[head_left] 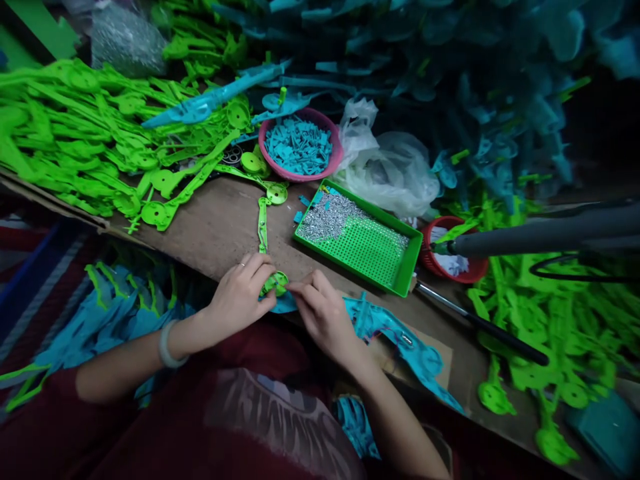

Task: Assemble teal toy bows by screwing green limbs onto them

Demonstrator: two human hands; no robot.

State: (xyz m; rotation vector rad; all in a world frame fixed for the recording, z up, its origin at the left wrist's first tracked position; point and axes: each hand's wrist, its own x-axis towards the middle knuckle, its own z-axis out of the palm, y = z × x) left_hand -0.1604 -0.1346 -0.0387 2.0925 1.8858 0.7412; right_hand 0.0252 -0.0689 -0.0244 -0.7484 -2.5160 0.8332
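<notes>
My left hand (243, 293) grips a green plastic part (275, 283) with a round end, at the table's near edge. A slim green arm (263, 223) shows above my fingers; whether it belongs to the same part I cannot tell. My right hand (324, 312) has its thumb and finger pinched at the right side of the round end; what is in the pinch is hidden. Beneath both hands lies a long blue plastic shell (405, 337), hollow side up, reaching right along the edge. A metal piece shows inside it.
A green tray (373, 257) of small silvery screws sits beyond my right hand. Behind it stand a pink bowl (297, 177) of blue pieces and clear plastic bags (395, 170). Green parts (75, 140) pile up left. At right are a red basket (480, 270) and a black-handled screwdriver (500, 337).
</notes>
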